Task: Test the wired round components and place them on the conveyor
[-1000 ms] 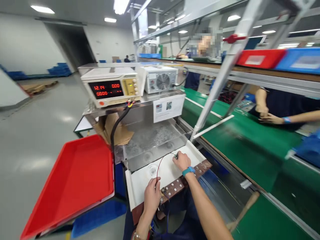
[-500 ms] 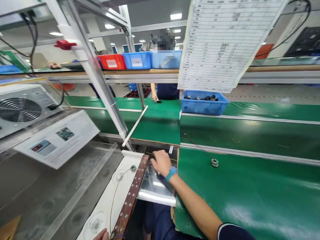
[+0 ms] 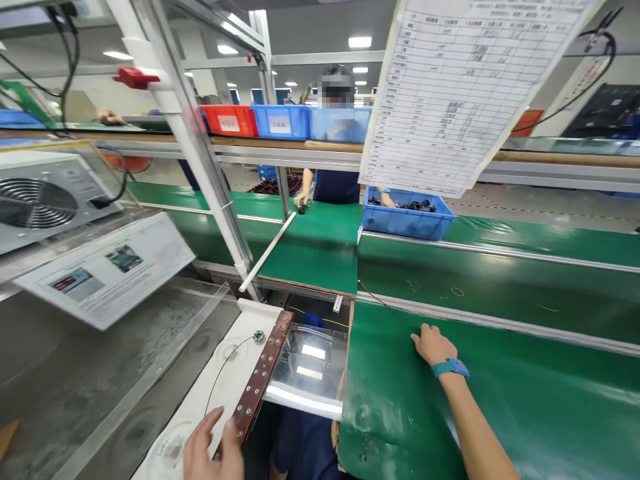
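My left hand (image 3: 210, 450), its thumb and fingers apart, hovers over the near end of the white strip (image 3: 195, 407) and holds nothing. Farther up that strip lies a small round motor part (image 3: 259, 337) with a green ring. Its thin dark wire (image 3: 215, 381) curves back toward my left fingers. Over on the green mat (image 3: 395, 427), my right hand (image 3: 436, 345), with a blue wristband, is closed over a second small round motor, which it hides. From those fingers a thin wire (image 3: 379, 299) runs up and left.
A brown riveted strip (image 3: 257, 383) edges the white one. Between the benches is a clear plastic sheet (image 3: 310, 360). Across, a co-worker's hand (image 3: 301, 200) holds a small dark part; the other reaches into a blue bin (image 3: 405, 220). A paper chart (image 3: 465, 93) hangs above.
My right hand has gone from the gap between the benches to the motor on the green mat and closed over it. My left hand has risen into view and opened, releasing the wire end.
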Demonstrator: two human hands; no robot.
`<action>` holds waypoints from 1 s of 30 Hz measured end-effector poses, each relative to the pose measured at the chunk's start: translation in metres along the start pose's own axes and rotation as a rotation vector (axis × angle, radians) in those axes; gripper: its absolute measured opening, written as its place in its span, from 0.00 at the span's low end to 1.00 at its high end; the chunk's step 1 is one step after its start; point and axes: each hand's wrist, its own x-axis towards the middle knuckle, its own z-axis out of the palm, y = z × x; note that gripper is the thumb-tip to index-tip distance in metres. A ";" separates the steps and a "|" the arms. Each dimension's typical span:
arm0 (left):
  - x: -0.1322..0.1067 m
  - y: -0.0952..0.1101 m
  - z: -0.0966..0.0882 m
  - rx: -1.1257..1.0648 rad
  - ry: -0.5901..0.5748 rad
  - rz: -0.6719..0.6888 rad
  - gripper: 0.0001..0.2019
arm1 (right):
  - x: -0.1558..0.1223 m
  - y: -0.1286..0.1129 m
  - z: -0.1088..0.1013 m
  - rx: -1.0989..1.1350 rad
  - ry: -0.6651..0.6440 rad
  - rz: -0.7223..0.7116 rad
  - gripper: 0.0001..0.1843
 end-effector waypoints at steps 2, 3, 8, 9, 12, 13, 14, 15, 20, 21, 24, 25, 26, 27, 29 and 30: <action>-0.015 0.029 0.006 -0.125 0.002 0.163 0.23 | 0.000 0.000 -0.001 0.094 -0.060 -0.036 0.18; -0.022 0.040 0.007 -0.168 0.010 0.226 0.22 | -0.001 0.000 -0.001 0.169 -0.068 -0.086 0.17; -0.050 0.083 -0.016 -0.017 0.044 0.475 0.23 | -0.019 -0.036 -0.010 0.643 -0.026 -0.478 0.24; -0.053 0.091 -0.024 0.048 0.067 0.537 0.26 | -0.030 -0.053 -0.017 0.695 -0.060 -0.600 0.26; -0.053 0.108 -0.050 0.243 0.136 0.697 0.34 | -0.086 -0.121 -0.044 0.721 -0.272 -1.090 0.24; -0.050 0.109 -0.059 0.297 0.143 0.710 0.33 | -0.108 -0.147 -0.052 0.689 -0.371 -1.248 0.22; -0.046 0.106 -0.067 0.335 0.134 0.686 0.29 | -0.129 -0.173 -0.057 0.647 -0.471 -1.374 0.20; -0.042 0.100 -0.077 0.360 0.104 0.621 0.24 | -0.149 -0.200 -0.060 0.615 -0.547 -1.468 0.19; -0.036 0.031 -0.122 0.265 -0.154 -0.016 0.15 | -0.213 -0.319 -0.026 0.600 -0.571 -1.674 0.15; -0.038 0.015 -0.127 0.166 -0.157 -0.092 0.16 | -0.222 -0.339 -0.014 0.611 -0.581 -1.702 0.15; -0.046 -0.026 -0.127 -0.208 -0.054 -0.181 0.26 | -0.253 -0.390 0.020 0.617 -0.716 -1.790 0.17; -0.047 -0.036 -0.122 -0.348 -0.018 -0.209 0.31 | -0.263 -0.404 0.029 0.607 -0.770 -1.814 0.18; -0.047 -0.044 -0.116 -0.504 0.003 -0.248 0.36 | -0.273 -0.416 0.036 0.593 -0.806 -1.831 0.19; -0.047 -0.049 -0.110 -0.669 0.007 -0.296 0.39 | -0.281 -0.426 0.042 0.577 -0.816 -1.839 0.20; -0.045 -0.051 -0.098 -0.989 -0.008 -0.427 0.41 | -0.290 -0.440 0.054 0.509 -0.732 -1.839 0.20; -0.045 -0.050 -0.094 -1.111 -0.012 -0.492 0.40 | -0.292 -0.444 0.059 0.450 -0.646 -1.837 0.20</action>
